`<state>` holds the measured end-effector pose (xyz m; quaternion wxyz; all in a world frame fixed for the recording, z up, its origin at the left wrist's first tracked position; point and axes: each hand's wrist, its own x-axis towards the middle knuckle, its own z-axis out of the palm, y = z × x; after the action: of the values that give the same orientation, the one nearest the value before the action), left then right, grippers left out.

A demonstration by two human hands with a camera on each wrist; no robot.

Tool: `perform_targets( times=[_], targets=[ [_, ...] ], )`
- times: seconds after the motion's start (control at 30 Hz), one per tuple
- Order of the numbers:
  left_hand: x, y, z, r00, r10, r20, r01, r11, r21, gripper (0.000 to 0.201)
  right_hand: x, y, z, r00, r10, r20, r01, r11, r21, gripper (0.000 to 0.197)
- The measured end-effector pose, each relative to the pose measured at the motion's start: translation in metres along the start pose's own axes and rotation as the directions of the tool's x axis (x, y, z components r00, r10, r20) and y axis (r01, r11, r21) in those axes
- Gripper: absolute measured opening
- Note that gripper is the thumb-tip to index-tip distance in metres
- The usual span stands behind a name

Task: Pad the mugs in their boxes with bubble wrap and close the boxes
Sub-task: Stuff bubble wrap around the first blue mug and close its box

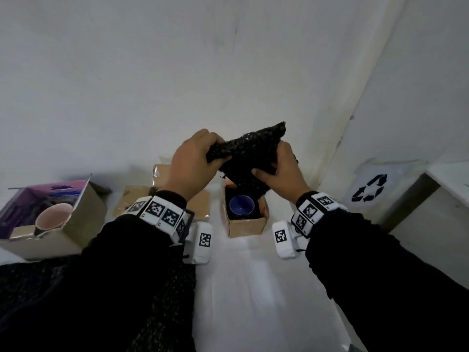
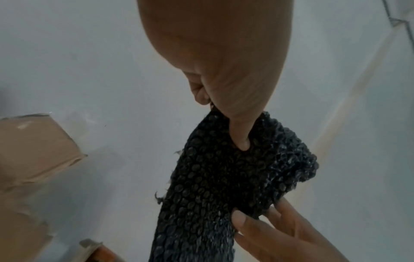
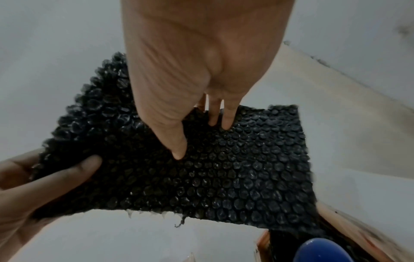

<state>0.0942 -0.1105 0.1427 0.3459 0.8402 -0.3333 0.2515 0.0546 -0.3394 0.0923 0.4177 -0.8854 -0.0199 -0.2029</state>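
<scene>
A sheet of black bubble wrap (image 1: 250,151) hangs in the air between both hands, above a small open cardboard box (image 1: 245,226). Inside that box stands a blue mug (image 1: 241,205) with black wrap around it. My left hand (image 1: 195,162) pinches the sheet's left end, thumb on top (image 2: 240,140). My right hand (image 1: 280,168) grips the right side, thumb (image 3: 177,147) pressed on the bubbles (image 3: 224,177). The blue mug's rim (image 3: 322,251) shows below the sheet in the right wrist view.
A bigger open box (image 1: 76,219) at the left holds a pink mug (image 1: 53,217). Flat cardboard pieces (image 1: 134,199) lie behind my left wrist. More black bubble wrap (image 1: 162,301) lies at the near left. A white bin with a recycling sign (image 1: 370,189) stands right.
</scene>
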Motion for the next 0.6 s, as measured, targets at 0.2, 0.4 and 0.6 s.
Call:
perform_targets(
  times=[0.2,0.4,0.6],
  targets=[
    [-0.018,-0.008,0.023,0.98,0.177,0.093,-0.194,0.956,0.221,0.024,-0.016,0.004,0.002,0.964,-0.19,-0.184,0.149,0.965,-0.215,0.077],
    [-0.055,-0.02,0.071,0.901,0.369,0.229,-0.419,0.876,0.238,0.017,-0.06,0.037,0.019,0.942,-0.297,-0.155,0.25,0.931,-0.264,0.043],
    [-0.093,-0.045,0.103,0.826,0.021,0.563,-0.163,0.966,0.202,0.029,-0.081,0.092,0.044,0.982,-0.038,0.186,0.096,0.944,-0.316,0.022]
  ],
)
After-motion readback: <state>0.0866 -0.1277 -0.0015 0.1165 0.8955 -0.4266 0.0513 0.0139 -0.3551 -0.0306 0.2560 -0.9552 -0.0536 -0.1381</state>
